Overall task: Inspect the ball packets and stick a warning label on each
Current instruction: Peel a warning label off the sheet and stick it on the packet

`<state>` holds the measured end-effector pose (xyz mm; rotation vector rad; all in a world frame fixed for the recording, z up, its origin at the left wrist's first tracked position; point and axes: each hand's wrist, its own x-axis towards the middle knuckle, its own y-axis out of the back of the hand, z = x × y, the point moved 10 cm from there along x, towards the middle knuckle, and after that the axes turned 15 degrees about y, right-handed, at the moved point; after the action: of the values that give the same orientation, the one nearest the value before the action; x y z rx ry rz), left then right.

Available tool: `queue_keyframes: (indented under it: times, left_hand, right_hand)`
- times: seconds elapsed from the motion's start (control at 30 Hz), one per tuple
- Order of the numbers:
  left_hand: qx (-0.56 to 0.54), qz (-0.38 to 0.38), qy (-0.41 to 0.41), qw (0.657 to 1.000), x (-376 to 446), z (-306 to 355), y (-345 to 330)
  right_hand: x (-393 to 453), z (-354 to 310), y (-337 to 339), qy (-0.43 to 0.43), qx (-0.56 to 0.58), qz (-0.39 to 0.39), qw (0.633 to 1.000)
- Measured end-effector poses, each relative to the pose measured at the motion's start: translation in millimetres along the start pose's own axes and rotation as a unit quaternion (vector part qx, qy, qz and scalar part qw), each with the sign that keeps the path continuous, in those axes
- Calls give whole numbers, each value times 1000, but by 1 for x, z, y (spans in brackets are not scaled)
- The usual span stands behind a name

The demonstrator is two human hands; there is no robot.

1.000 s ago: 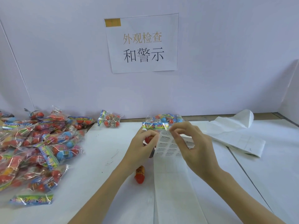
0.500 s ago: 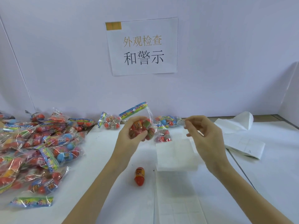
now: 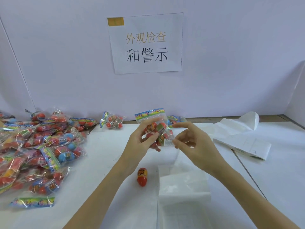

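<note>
Label sheet's dropped; right hand [image 3: 196, 144] now pinches warning label [image 3: 168, 142] onto packet [image 3: 156, 128] gripped by left hand [image 3: 140, 141]. Sticking step underway.

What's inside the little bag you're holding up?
The packet in the left hand holds small balls, mostly red, some with green printed wrappers. Fingers and the warning label cover some, so no exact count is possible.
</note>
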<state>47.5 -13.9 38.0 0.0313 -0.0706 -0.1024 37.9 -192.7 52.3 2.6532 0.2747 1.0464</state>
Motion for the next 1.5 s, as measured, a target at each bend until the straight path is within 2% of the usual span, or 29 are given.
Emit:
queue_keyframes:
  times: [0.23, 0.6, 0.7, 0.77, 0.83, 0.93, 1.07, 1.13, 1.23, 1.5]
  left_hand:
    - [46, -39, 11, 998, -3, -2, -14]
    - [73, -30, 6, 997, -6, 0, -17]
    - [72, -33, 2, 997, -5, 0, -15]
    - [56, -42, -5, 998, -6, 2, -16]
    - [44, -45, -10, 998, -6, 3, -18]
    - [42, -52, -15, 998, -6, 4, -20]
    - [25, -65, -22, 997, -8, 9, -17]
    - [30, -61, -23, 997, -8, 9, -17]
    - [41, -64, -23, 997, -9, 8, -20]
    - [45, -69, -28, 996, -8, 7, -24]
  right_hand:
    - [-3, 8, -3, -6, -11, -5, 1000]
    - [-4, 8, -6, -15, -30, -16, 999]
    - [-5, 7, -2, -30, -59, 13, 998]
    - [-6, 10, 1, -77, -36, 28, 996]
    - [-8, 14, -7, -120, 13, -2, 993]
    - [-12, 13, -19, -133, 80, -40, 987]
    - [-18, 14, -27, -196, 229, -37, 953]
    - [-19, 16, -25, -211, 235, -25, 949]
    - [-17, 14, -25, -185, 209, -7, 960]
    - [-17, 12, -30, -175, 179, -23, 968]
